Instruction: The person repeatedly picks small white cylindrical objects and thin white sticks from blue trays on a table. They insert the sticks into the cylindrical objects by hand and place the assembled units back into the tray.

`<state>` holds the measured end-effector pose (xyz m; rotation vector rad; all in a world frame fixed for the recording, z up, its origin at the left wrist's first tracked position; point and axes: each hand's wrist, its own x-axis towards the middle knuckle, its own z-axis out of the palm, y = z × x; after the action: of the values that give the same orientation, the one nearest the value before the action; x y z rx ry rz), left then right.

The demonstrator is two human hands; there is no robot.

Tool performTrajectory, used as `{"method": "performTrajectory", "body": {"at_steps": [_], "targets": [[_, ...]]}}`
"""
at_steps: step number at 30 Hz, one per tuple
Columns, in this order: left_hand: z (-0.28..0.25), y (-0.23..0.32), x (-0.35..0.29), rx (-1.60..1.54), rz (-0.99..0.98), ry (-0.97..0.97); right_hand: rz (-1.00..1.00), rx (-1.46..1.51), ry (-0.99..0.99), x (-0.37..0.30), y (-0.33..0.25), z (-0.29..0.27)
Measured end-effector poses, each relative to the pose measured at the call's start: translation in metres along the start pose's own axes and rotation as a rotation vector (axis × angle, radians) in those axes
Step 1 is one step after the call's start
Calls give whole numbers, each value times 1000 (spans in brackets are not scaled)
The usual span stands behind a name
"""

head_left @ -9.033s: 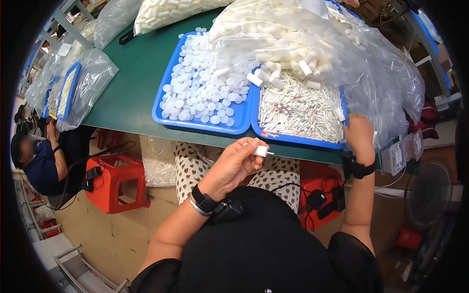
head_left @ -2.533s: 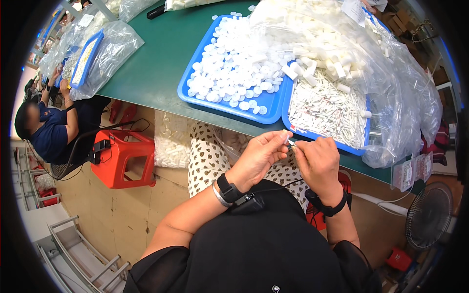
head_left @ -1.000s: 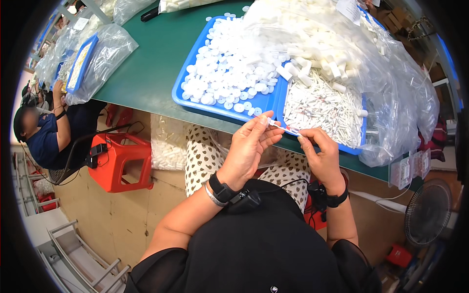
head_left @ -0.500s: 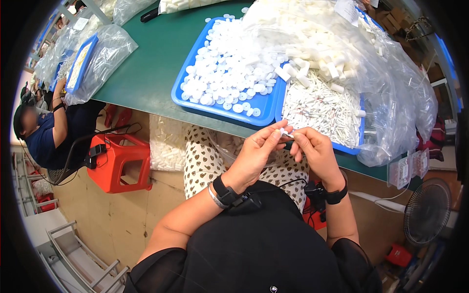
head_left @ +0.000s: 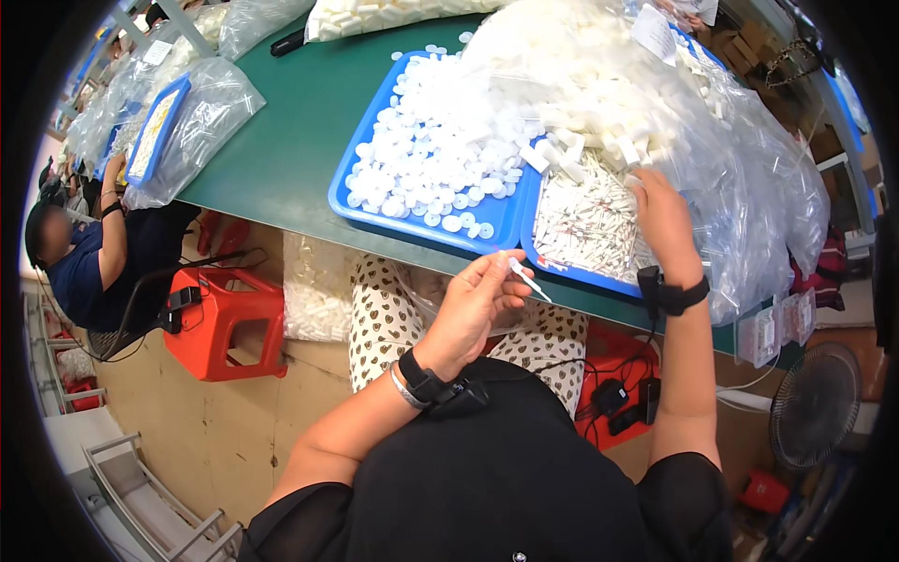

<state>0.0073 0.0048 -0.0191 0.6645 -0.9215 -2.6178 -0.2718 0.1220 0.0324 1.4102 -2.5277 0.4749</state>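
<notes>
Your left hand (head_left: 473, 304) pinches a thin white stick (head_left: 527, 279); right hand (head_left: 663, 214), fingers curled, digs in the right tray (head_left: 581, 273) for a cap; join them nxt, I'd say.

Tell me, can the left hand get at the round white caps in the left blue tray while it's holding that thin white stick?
Probably yes. The left hand sits just below the near rim of the blue tray of round white caps, with nothing between them, though the thin white stick occupies its fingertips.

Bright even light, sharp centre, fisheye-bent edges w/ black vignette
</notes>
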Motion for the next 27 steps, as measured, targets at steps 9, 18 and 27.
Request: {"method": "performTrajectory", "body": {"at_steps": [9,18,27], "targets": [[2,1,-1,-55,-39,-26,5,-196,-49,7,19,18],[16,16,-2,8,92,-115,60,503,-172,-49,-70,-26],[16,7,-5,301,191,-147,415,1357,-655,-81,-108,-14]]}}
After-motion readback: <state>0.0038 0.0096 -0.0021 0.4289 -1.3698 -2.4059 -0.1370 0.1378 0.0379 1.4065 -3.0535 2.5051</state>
